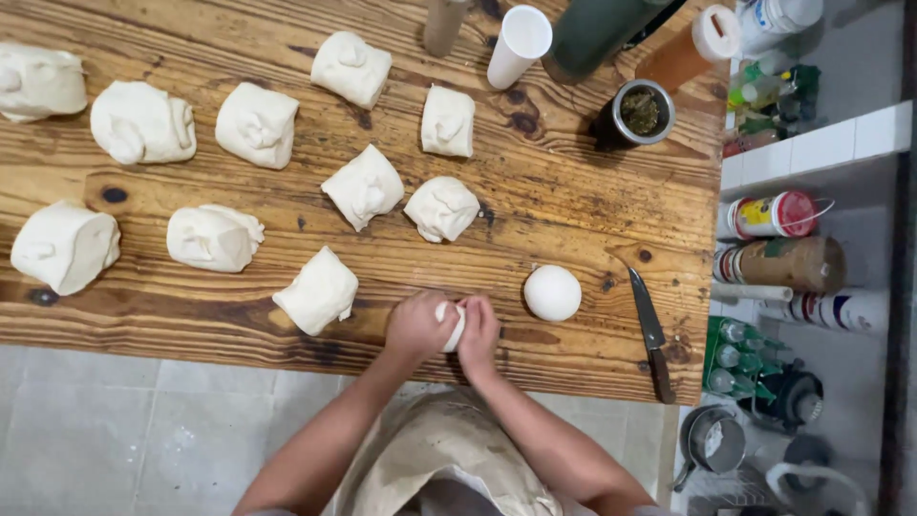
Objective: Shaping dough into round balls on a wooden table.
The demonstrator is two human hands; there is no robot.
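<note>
Both hands cup one piece of white dough [450, 326] at the near edge of the wooden table [573, 201]. My left hand [417, 327] wraps its left side and my right hand [478, 334] presses its right side, so most of the piece is hidden. A smooth round dough ball [552, 292] lies just right of my hands. Several rough, squarish dough pieces are spread over the table, the nearest one [318, 290] to the left of my left hand.
A knife [650, 333] lies near the table's right edge. At the far side stand a white cup [519, 44], a metal cup of green herb [637, 114] and bottles. Shelves with cans and bottles [783, 258] are on the right, grey floor tiles below.
</note>
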